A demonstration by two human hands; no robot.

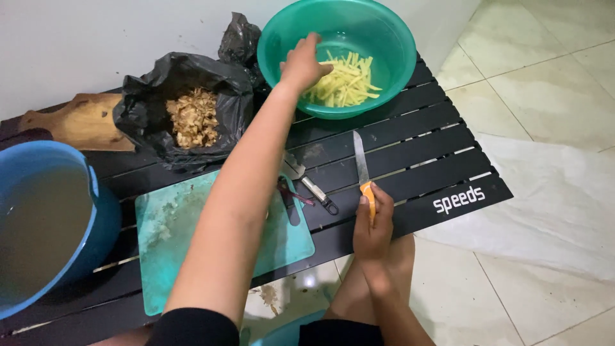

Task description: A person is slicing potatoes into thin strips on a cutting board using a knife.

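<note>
Blue tub (96,218): I see it at the left edge of the frame, filled with cloudy water, standing on the black slatted table (423,138).
Wooden board (80,122): upper left, lying behind the tub and partly under the black bag.
Black bag (147,115): upper left of centre, its mouth is open and brownish peelings (193,117) fill it.
Teal cutting board (176,230): lower centre-left, flat on the table; my left forearm crosses over it.
Peeler (312,187): centre of the frame, lying on the table just beside the cutting board's right edge.
Left hand (301,64): upper centre, reaching into the green basin; the fingers are loosely curled down over the strips. I cannot tell whether they grip any.
Green basin (391,70): top centre-right, at the far edge of the table.
Potato strips (346,83): pale yellow sticks, piled inside the basin, just right of my left hand.
Right hand (373,227): lower centre-right, fingers closed around the orange handle.
Knife (360,160): its blade points away from me and lies over the table slats.
</note>
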